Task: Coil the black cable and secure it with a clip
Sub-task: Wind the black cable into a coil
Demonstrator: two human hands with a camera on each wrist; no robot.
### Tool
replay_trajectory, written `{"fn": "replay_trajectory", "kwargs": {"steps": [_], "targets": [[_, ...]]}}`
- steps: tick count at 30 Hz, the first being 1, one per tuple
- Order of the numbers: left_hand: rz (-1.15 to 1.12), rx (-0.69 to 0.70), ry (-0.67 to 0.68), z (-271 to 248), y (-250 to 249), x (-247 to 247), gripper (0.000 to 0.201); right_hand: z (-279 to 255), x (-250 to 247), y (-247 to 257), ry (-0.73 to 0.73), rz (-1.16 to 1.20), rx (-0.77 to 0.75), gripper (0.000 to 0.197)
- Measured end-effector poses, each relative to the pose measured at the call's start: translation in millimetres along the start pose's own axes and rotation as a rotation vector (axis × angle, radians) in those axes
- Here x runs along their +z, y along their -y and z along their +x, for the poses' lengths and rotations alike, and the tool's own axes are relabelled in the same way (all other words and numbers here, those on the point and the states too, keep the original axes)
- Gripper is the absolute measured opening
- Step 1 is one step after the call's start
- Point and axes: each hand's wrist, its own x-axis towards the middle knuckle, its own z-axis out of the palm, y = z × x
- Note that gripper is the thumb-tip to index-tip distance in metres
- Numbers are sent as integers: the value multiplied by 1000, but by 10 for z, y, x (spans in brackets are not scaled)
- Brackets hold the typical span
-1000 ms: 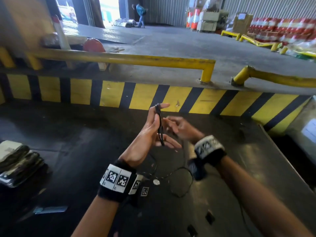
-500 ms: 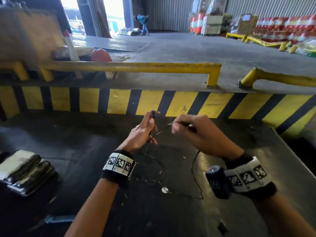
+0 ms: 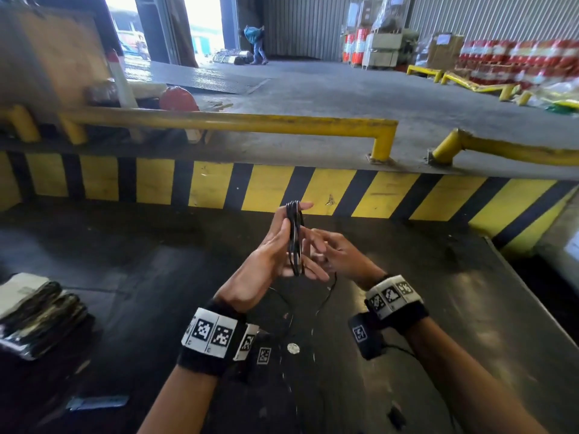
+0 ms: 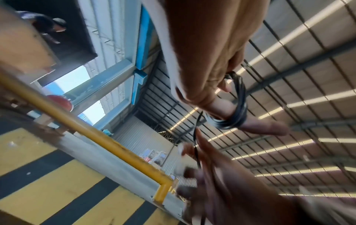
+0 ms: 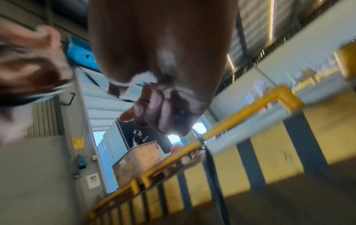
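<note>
Black cable (image 3: 294, 242) is wound in several tight turns around the left hand (image 3: 275, 255), running from the outstretched fingers (image 3: 305, 206) at the top down to the thumb side near the palm. From the left wrist view the same loops (image 4: 234, 115) ring one straight finger like a thick band. That hand is raised above the dark metal platform (image 3: 125, 277), its fingers spread and fairly straight, acting as a spool.

Just beside it, the right hand (image 3: 336, 255) pinches the loose strand between thumb and fingertips, close against the coil. Its other fingers are partly curled; the right wrist view is too blurred to show more. The free tail (image 3: 326, 300) drops from the hands in a slack loop down to the platform, near a small round silver disc (image 3: 293, 348).

Both wrists wear black bands with printed square markers. A stack of flat wrapped packets (image 3: 34, 314) sits at the platform's left edge. Beyond is a yellow-and-black striped kerb (image 3: 219, 186), then a yellow guard rail (image 3: 225, 122), and far off a person in blue (image 3: 252, 42) bends near the bright doorway.
</note>
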Motion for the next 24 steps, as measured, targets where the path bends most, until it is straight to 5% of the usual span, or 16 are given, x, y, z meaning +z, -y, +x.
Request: {"fn": "replay_trajectory", "kwargs": {"steps": [5, 9, 15, 20, 24], "targets": [[92, 153, -242, 261, -198, -312, 41, -596, 771, -271, 80, 405, 150, 60], [360, 81, -361, 423, -261, -588, 38, -947, 797, 97, 189, 226, 103, 41], [545, -94, -190, 292, 96, -544, 36, -659, 68, 1170, -30, -393, -270, 27], [328, -122, 2, 55, 216, -98, 39, -82, -375, 1432, -210, -545, -256, 27], [182, -54, 17, -121, 81, 85, 38, 247, -388, 1000, -156, -484, -164, 22]]}}
